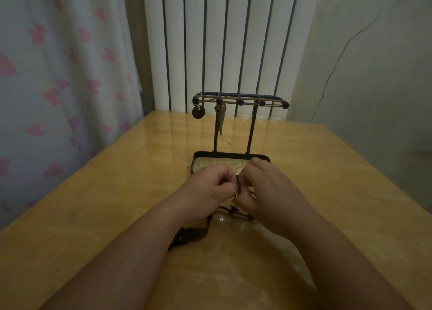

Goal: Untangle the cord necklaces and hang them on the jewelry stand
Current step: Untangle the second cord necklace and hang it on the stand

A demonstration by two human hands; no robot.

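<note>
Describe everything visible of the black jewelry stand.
The jewelry stand looks like black metal: a tray base with a pale wood-grain floor, two posts and a top rail with five ball-tipped pegs. It stands upright on the wooden table. A tan cord necklace is strung along the pegs, its round dark pendant hanging at the left end. The left hand and right hand, pinching a dark cord, hide its near edge.
</note>
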